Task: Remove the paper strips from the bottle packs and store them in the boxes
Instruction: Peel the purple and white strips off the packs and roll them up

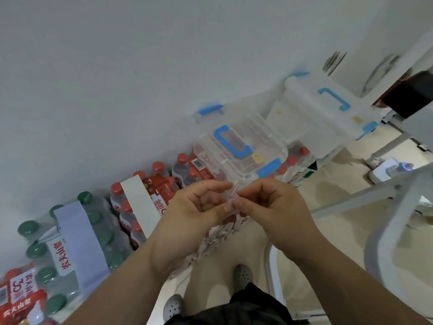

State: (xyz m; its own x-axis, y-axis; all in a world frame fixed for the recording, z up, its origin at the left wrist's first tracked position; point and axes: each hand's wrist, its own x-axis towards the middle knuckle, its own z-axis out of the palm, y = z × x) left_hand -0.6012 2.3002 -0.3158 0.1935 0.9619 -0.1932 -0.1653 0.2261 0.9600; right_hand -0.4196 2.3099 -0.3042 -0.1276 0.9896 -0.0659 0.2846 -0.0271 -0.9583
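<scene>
My left hand (194, 212) and my right hand (276, 207) meet in the middle of the view, fingertips together, both pinching a small pale paper strip (235, 192). Below them lies a red-capped bottle pack (140, 202) with a white strip (143, 198) across it. Left of it, a green-capped bottle pack (77, 242) carries a wide pale strip (79, 240). A clear box with blue handle and latches (239, 148) rests on more red-capped bottles behind the hands. A second, larger clear box (321, 113) stands further back right.
A white wall (117, 66) runs behind the packs. More red-labelled packs (18, 299) sit at the bottom left. A white frame or stand (386, 207) crosses the right side over the beige floor (339, 231). My shoes (243, 275) show below.
</scene>
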